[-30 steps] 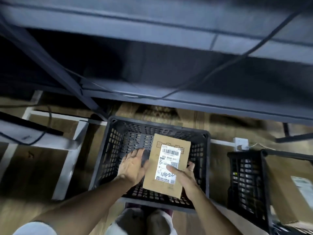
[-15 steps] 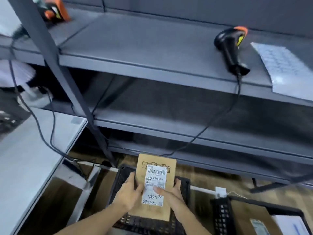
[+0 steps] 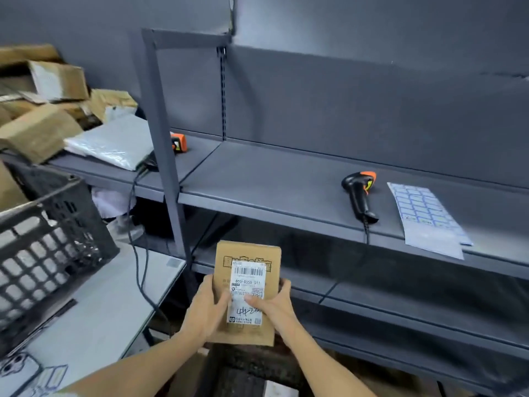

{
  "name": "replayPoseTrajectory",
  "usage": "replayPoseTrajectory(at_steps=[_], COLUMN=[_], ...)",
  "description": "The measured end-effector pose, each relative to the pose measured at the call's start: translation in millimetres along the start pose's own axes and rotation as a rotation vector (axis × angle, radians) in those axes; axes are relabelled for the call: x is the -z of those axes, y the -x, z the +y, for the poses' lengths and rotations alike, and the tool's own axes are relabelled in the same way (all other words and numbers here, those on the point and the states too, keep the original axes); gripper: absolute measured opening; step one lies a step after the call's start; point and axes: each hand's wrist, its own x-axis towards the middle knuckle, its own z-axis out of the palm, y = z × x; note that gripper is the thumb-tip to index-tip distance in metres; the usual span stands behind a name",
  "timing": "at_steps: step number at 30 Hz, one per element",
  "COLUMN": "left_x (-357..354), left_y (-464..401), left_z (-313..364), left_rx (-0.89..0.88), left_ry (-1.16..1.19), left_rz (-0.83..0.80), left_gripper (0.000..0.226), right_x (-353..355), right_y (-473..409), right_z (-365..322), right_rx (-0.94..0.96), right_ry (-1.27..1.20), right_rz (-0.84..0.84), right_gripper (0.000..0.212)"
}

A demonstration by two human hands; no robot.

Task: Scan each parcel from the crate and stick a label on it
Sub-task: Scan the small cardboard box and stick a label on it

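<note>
Brown cardboard boxes (image 3: 40,116) are heaped far up and to the left of our hands, on the left end of the grey shelf (image 3: 257,179), with a pale plastic mailing bag (image 3: 111,141) lying just in front of them. Below that, well to the left of our left hand, a black slatted crate (image 3: 48,239) stands on a white table (image 3: 108,305), and a phone (image 3: 17,368) lies at the near left corner of that table. An orange-and-black device (image 3: 179,142) sits on the shelf behind the grey upright post (image 3: 166,144), above and left of our hands, and a black cable (image 3: 137,239) hangs down from that area past the table edge. Our left hand (image 3: 207,309) grips the left edge of a flat cardboard parcel (image 3: 246,290), thumb curled onto its front. The parcel is held upright in front of us, below the shelf's front edge and above a dark crate (image 3: 246,376) near our forearms; a white shipping label (image 3: 246,290) with a barcode and handwriting faces us. Our right hand (image 3: 273,306) grips the right edge, thumb pressed on the label. Up and to the right of our hands, a black barcode scanner (image 3: 360,193) with orange trim lies on the shelf, its cord dropping over the front edge. Just beside it to the right lies a sheet of blue-bordered stickers (image 3: 426,216), overhanging the shelf edge slightly.
</note>
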Motion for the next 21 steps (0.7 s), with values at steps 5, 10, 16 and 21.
replayPoseTrajectory(at_steps=[5,10,16,21], left_x=[30,48,57,52], left_y=[-2,-13,-37,-61], left_z=[37,75,131,162], left_rx=[-0.115,-0.214,-0.284,-0.291], left_ry=[0.054,0.119,0.272,0.381], left_rz=[0.09,0.172,0.177,0.094], left_gripper=[0.032,0.037,0.027,0.037], right_x=[-2,4,25,45], right_y=[9,10,3,-4], right_z=[-53,-100,-157,-194], right_rx=[0.16,0.263,0.348,0.388], right_ry=[0.02,0.01,-0.014,-0.071], right_rz=[-0.008,0.029,0.108,0.154], right_gripper=[0.092,0.099,0.094,0.085])
